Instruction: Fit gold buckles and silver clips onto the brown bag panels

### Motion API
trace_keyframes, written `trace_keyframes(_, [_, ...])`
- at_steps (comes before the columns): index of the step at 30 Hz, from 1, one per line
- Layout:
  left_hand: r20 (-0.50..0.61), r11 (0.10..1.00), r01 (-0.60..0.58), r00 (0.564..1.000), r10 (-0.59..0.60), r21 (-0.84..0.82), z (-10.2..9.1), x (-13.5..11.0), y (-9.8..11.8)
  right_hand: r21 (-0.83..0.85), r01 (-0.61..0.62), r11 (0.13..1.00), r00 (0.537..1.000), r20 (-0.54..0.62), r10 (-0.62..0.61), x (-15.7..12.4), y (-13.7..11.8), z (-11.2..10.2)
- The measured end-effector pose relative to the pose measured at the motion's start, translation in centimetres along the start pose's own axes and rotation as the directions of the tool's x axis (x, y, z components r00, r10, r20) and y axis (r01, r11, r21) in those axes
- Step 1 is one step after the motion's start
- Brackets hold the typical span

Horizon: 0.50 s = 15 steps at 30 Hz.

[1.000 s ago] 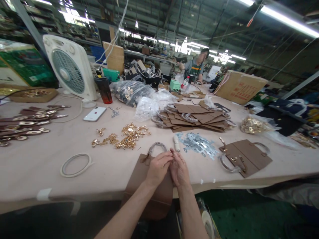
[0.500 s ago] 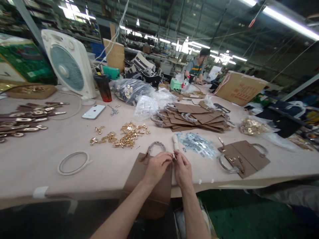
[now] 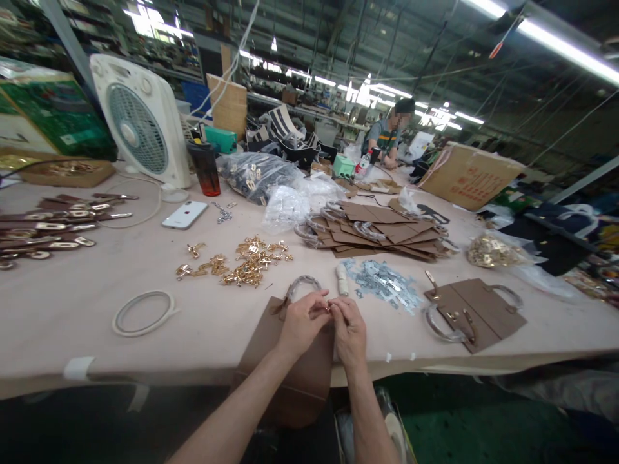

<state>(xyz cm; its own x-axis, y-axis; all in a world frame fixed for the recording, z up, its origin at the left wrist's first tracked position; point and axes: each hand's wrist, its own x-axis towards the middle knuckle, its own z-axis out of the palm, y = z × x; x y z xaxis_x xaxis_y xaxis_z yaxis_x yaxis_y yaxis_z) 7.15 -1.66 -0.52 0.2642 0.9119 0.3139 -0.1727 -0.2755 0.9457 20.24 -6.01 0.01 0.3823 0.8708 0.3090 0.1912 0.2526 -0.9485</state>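
A brown bag panel (image 3: 290,380) with a plastic-wrapped handle (image 3: 304,281) hangs over the table's front edge, under my hands. My left hand (image 3: 302,325) is closed in a pinch above its upper right part. Right beside it, my right hand (image 3: 349,332) pinches at the same spot, the fingertips of both nearly meeting. A small shiny bit shows between them, too small to name. Just beyond my right hand lies a white wrapped roll (image 3: 342,281). Gold metal fittings (image 3: 254,261) are heaped to the left, and flat silver metal plates (image 3: 387,283) to the right.
Brown panels (image 3: 387,229) with wrapped handles are stacked behind the plates. Another brown bag piece (image 3: 476,312) lies at right. A tape roll (image 3: 144,314), a phone (image 3: 184,214), a cup (image 3: 205,169) and a fan (image 3: 142,122) stand or lie leftward. A co-worker (image 3: 389,135) is across the table.
My right hand has shifted slightly left and down, away from the white roll, and its fingertips are closer to my left hand's. The view has moved slightly.
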Motion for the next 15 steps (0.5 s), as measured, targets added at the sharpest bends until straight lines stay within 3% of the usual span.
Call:
trace_keyframes(3, [-0.019, 1.0, -0.012, 1.0, 0.012, -0.002, 0.08, -0.03, -0.34, 0.033, -0.037, 0.999, 0.999, 0.016, 0.037, 0.02, -0.22, 0.01])
trace_keyframes(7, [-0.051, 0.986, -0.091, 0.994, 0.099, 0.142, -0.02, 0.0, -0.32, 0.037, -0.081, 0.996, 0.997, 0.011, 0.081, 0.15, -0.19, -0.19])
trace_keyframes(15, [-0.016, 0.945, -0.163, 0.984, 0.175, 0.284, -0.22, 0.04, -0.33, -0.014, -0.103, 0.995, 0.994, 0.032, 0.103, 0.25, -0.27, -0.42])
